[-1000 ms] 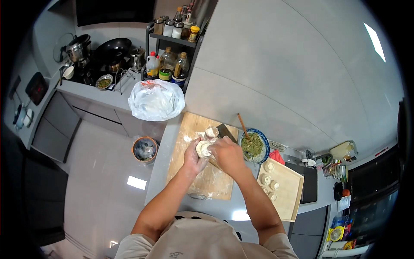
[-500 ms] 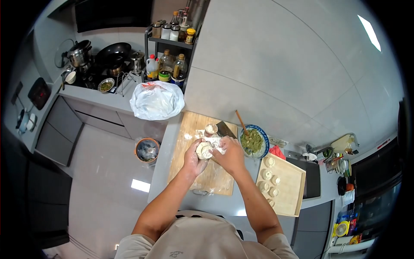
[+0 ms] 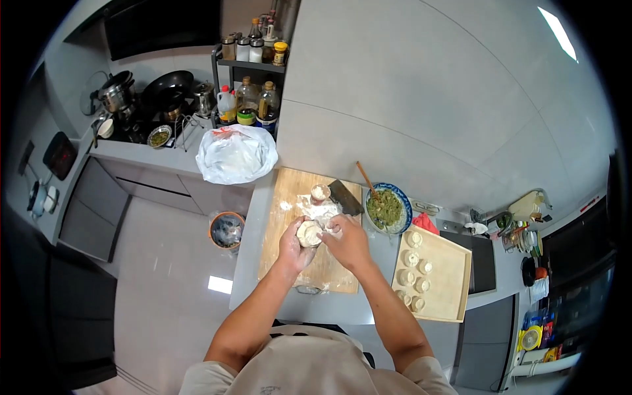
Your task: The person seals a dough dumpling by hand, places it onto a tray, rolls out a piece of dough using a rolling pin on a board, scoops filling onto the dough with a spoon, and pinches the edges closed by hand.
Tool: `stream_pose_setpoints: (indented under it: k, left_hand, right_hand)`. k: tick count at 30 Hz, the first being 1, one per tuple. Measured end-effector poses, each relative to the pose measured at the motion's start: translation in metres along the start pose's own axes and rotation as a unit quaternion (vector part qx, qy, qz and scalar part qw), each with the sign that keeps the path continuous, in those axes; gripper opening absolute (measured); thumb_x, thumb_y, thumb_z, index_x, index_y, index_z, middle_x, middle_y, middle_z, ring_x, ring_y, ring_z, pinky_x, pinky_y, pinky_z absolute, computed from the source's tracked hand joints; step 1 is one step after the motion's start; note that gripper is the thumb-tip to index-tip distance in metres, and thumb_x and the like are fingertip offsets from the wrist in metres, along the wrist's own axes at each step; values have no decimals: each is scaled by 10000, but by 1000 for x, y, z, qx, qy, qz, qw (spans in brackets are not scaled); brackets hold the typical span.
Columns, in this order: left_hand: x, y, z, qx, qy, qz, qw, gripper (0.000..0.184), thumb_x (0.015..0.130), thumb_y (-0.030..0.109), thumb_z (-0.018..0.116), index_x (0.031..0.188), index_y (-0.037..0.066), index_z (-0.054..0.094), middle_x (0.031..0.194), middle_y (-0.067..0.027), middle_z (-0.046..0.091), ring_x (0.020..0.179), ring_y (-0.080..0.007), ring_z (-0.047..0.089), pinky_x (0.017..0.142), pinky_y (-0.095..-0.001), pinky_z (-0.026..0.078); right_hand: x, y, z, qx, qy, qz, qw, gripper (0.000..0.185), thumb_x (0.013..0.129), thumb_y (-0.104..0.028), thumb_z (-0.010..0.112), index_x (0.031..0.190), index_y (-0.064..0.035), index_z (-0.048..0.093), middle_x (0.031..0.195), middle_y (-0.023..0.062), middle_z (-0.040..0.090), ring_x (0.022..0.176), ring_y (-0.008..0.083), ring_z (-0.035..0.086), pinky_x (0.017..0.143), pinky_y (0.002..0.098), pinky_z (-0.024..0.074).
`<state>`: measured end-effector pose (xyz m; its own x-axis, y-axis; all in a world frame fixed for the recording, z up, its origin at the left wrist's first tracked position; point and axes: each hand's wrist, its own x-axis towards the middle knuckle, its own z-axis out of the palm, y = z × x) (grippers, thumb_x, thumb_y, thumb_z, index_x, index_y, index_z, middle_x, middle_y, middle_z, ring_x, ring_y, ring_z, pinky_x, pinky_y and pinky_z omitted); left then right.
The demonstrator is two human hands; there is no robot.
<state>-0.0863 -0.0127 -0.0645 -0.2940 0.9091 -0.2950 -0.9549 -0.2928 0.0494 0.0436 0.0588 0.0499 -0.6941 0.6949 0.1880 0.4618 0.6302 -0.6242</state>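
Above the floury wooden board [image 3: 280, 227], my left hand [image 3: 291, 245] cups a round, pale piece of dough [image 3: 309, 234] with a raised edge. My right hand [image 3: 347, 241] pinches the right edge of that dough between thumb and fingers. Just beyond my hands are loose flour [image 3: 316, 210], a small floury cup [image 3: 320, 192] and a dark cleaver blade [image 3: 345, 197]. To the right, a blue-rimmed bowl [image 3: 409, 210] holds green filling [image 3: 385, 209] with a wooden-handled utensil [image 3: 363, 173] standing in it.
A wooden tray [image 3: 442, 289] with several round dough pieces [image 3: 407, 278] lies at the right. A white plastic bag [image 3: 237, 155] sits at the left counter's end, below a condiment rack [image 3: 251, 64]. An orange-rimmed bin [image 3: 226, 245] stands on the floor.
The view has shifted slightly, showing more of the cleaver and the tray's dough pieces. Both hands stay at the dough piece, the right fingers still on its edge.
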Motion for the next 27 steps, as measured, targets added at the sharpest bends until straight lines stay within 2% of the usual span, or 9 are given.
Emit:
stream_pose_setpoints:
  k: [3,5,8,13,17,22,24,26,27]
  left_hand:
    - [-2,-2,-6,-31,-26,2,999,297,1118,316,464,1119,79,643,1027,-101,701,967,-279,693,899,-451,583]
    - [-7,-4,-3,26,46,11,999,428,1138,422,413,1138,63,646,1043,-131,702,996,-299,693,925,-474,577]
    - [-5,-5,-25,78,57,-32,995,525,1136,513,383,1145,62,651,1079,-152,707,1031,-310,691,948,-491,568]
    - [-6,-14,-37,201,126,-124,963,808,1073,730,273,1345,61,636,1430,-163,609,1345,-336,547,1182,-556,411]
    - [-3,-21,-31,204,157,-148,955,797,1070,731,303,1399,59,576,1455,-157,571,1344,-302,542,1165,-493,429]
    - [35,-22,-45,214,77,-177,957,883,1050,758,324,1554,41,425,1475,-154,551,1352,-284,540,1181,-488,409]
    - [54,-24,-43,207,81,-187,957,861,1066,734,318,1557,39,447,1464,-141,569,1356,-279,541,1180,-476,409]
    - [79,-28,-53,389,139,-81,907,805,1093,688,306,1508,32,517,1444,-115,601,1347,-272,549,1147,-464,430]
    - [90,-32,-58,426,171,-6,888,573,1110,502,452,1419,46,610,1400,-111,643,1325,-300,569,1098,-450,455]
  right_hand:
    - [-8,15,-1,0,4,-41,999,349,816,-209,832,1113,-70,713,1109,144,700,1093,359,638,925,455,528]
    - [-19,26,1,-9,-13,-77,997,395,812,-200,841,1173,-96,719,1157,140,700,1098,360,641,940,456,535]
    - [-33,41,10,-61,-56,-134,988,503,808,-202,849,1288,-143,711,1261,127,680,1133,355,633,984,457,536]
    - [-42,55,25,-183,-183,-139,956,619,798,-233,850,1391,-194,675,1359,93,645,1236,346,585,1050,461,509]
    - [-36,84,35,-170,-218,-111,954,645,783,-232,856,1402,-212,673,1368,83,643,1270,336,567,1062,470,497]
    - [-13,108,23,-121,-181,-143,965,657,768,-210,848,1397,-208,661,1314,92,672,1219,333,628,1006,454,535]
    - [1,126,21,29,-173,-27,984,648,763,-234,850,1378,-147,670,1276,141,696,1188,357,664,1008,443,544]
    - [14,155,32,65,-133,-6,989,647,766,-263,850,1362,-88,670,1238,190,714,1173,380,681,1017,434,545]
    - [22,167,36,58,-110,19,992,648,764,-260,849,1359,-76,670,1234,201,717,1187,381,677,1024,431,542]
